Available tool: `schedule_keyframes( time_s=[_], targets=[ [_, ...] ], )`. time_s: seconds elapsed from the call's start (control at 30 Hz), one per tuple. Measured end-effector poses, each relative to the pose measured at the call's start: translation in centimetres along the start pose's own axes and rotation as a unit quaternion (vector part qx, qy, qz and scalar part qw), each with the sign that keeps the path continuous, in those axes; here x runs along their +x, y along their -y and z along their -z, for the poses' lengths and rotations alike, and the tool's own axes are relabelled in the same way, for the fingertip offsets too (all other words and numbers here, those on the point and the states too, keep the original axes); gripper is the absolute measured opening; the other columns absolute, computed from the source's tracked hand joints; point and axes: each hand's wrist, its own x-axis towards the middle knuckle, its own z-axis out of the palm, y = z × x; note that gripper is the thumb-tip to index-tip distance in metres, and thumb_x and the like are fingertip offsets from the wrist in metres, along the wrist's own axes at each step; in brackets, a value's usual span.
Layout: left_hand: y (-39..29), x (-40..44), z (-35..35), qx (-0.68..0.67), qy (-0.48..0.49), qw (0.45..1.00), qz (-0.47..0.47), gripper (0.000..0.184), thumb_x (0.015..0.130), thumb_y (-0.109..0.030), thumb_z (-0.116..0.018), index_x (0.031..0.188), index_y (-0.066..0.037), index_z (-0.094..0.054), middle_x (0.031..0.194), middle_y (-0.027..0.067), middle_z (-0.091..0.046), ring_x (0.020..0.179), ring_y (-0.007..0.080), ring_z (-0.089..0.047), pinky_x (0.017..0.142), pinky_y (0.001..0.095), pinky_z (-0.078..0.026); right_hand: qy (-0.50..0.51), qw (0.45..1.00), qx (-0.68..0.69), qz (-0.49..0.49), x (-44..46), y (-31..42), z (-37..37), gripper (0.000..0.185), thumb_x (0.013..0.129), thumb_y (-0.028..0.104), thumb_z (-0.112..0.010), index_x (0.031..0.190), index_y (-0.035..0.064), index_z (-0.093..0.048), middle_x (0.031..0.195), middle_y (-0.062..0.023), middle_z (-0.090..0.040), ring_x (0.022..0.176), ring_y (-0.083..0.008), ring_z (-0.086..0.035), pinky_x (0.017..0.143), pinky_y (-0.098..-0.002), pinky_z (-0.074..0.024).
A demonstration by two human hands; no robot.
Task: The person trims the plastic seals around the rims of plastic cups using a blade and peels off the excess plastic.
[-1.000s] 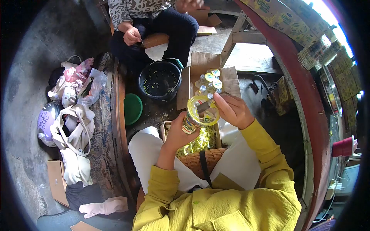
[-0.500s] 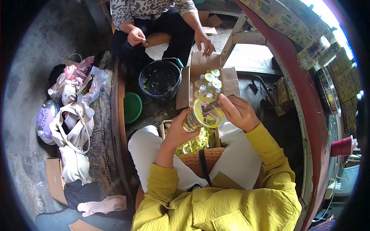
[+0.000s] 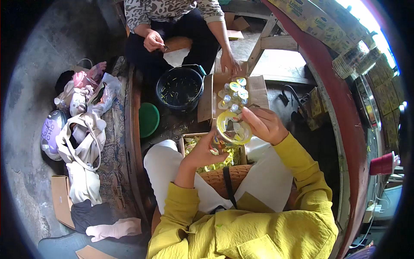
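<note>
A clear plastic cup with a yellow rim (image 3: pixel 235 127) is tilted between my hands, its mouth facing up and showing pale pieces inside. My left hand (image 3: pixel 206 151) wraps the cup's left side from below. At the right of the rim, my right hand (image 3: pixel 265 125) pinches the edge with thumb and fingers. Below the cup, a box of yellow-green strips (image 3: pixel 236 156) stands between my legs. Beyond it, several small lidded cups (image 3: pixel 235 86) sit in an open cardboard box (image 3: pixel 258 88).
Across from me sits another person, one hand (image 3: pixel 230 62) reaching to the cardboard box. A black bucket (image 3: pixel 179 90) and green basin (image 3: pixel 148 120) are left of centre. Bags (image 3: pixel 82 142) lie on the left. A red-edged table (image 3: pixel 340 129) runs along the right.
The cup has tipped more toward me and slightly right, and the grey strip at its mouth is no longer visible. The other person's hand has come down to the cardboard box.
</note>
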Motion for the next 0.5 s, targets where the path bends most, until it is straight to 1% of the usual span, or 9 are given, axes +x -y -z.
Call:
schedule_keyframes(
  time_s=[0.03,0.13,0.23,0.33,0.43,0.5],
  targets=[
    [0.2,-0.1,0.0,-0.006,0.02,1.0,0.012,0.058,0.067,-0.003,-0.068,0.118,-0.002,-0.041,0.1,0.0037,-0.054,0.084,0.0083,-0.052,0.071,0.0232,-0.045,0.001,1.0,0.011,0.005,0.4,0.0,0.2,0.052,0.069,0.002,-0.062,0.118,-0.0028,-0.046,0.086,-0.0092,-0.061,0.074,-0.0198,-0.061,0.061,-0.0285,-0.052],
    [-0.6,-0.5,-0.5,-0.174,0.066,0.982,0.044,0.052,0.07,-0.003,-0.067,0.114,-0.003,-0.04,0.094,0.0057,-0.056,0.089,0.0132,-0.055,0.075,0.0277,-0.045,0.001,0.999,0.017,0.027,0.7,0.1,0.3,0.052,0.069,0.002,-0.062,0.117,-0.0039,-0.046,0.084,-0.009,-0.061,0.072,-0.0194,-0.061,0.06,-0.0282,-0.0517],
    [0.5,-0.4,-0.6,-0.224,0.155,0.961,0.052,0.057,0.071,-0.003,-0.066,0.119,-0.005,-0.036,0.093,0.0061,-0.055,0.077,0.0116,-0.054,0.064,0.0255,-0.046,0.002,0.999,0.016,0.047,0.8,0.0,0.5,0.051,0.068,0.002,-0.063,0.116,-0.0047,-0.046,0.082,-0.0083,-0.06,0.07,-0.0184,-0.06,0.058,-0.0279,-0.051],
    [0.7,-0.2,-0.7,-0.319,0.229,0.917,0.07,0.052,0.071,-0.001,-0.066,0.114,-0.005,-0.037,0.085,0.0074,-0.056,0.072,0.012,-0.054,0.061,0.0248,-0.045,-0.01,0.998,0.017,0.058,0.9,0.1,0.4,0.051,0.068,0.002,-0.063,0.116,-0.0049,-0.046,0.079,-0.0076,-0.06,0.069,-0.0176,-0.059,0.057,-0.0277,-0.0501],
    [0.3,0.0,-0.1,-0.348,0.279,0.892,0.074,0.051,0.07,-0.002,-0.066,0.112,-0.005,-0.038,0.079,0.008,-0.056,0.064,0.0129,-0.053,0.056,0.0254,-0.043,-0.026,0.998,0.034,0.056,1.0,0.1,-0.1,0.05,0.068,0.002,-0.063,0.115,-0.0049,-0.046,0.079,-0.0078,-0.059,0.068,-0.0175,-0.059,0.057,-0.0282,-0.0499],
    [0.7,0.3,0.0,-0.372,0.312,0.872,0.061,0.051,0.069,-0.005,-0.066,0.111,-0.005,-0.038,0.076,0.008,-0.055,0.059,0.0137,-0.051,0.054,0.0259,-0.042,-0.027,0.997,0.046,0.051,0.8,0.1,-0.4,0.05,0.068,0.002,-0.063,0.114,-0.0048,-0.047,0.079,-0.0083,-0.059,0.068,-0.0183,-0.059,0.057,-0.0287,-0.05]
  ],
)
